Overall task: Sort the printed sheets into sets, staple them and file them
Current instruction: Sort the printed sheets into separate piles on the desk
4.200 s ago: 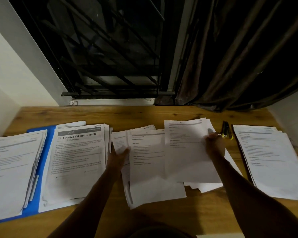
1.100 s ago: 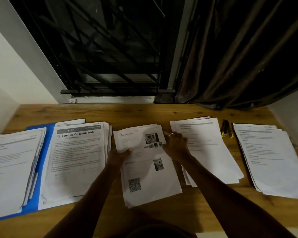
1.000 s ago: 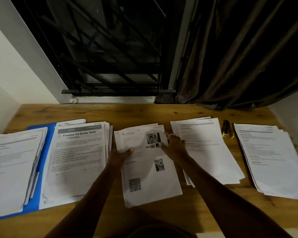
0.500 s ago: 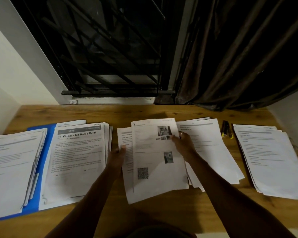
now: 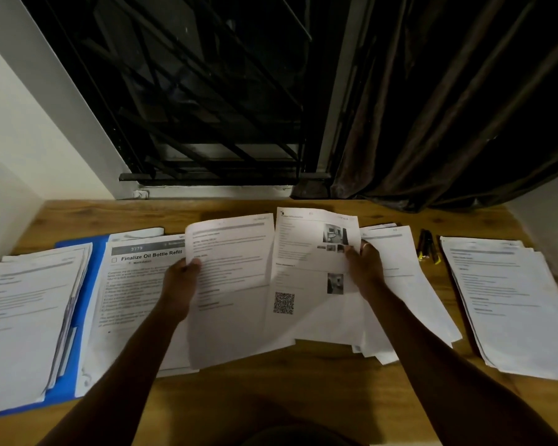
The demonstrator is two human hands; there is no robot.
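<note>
Holding two sheets apart lets you check both, I think: your left hand (image 5: 179,284) pinches the text page (image 5: 236,272) at 11 o'clock, your right hand (image 5: 366,272) pinches the photo page (image 5: 303,252) at 1 o'clock.

Matt white paper sheets (image 5: 229,284) lie on a grained wooden worktop (image 5: 303,381); the folder (image 5: 78,317) looks like smooth blue plastic, the curtain (image 5: 448,107) soft dark cloth.
</note>
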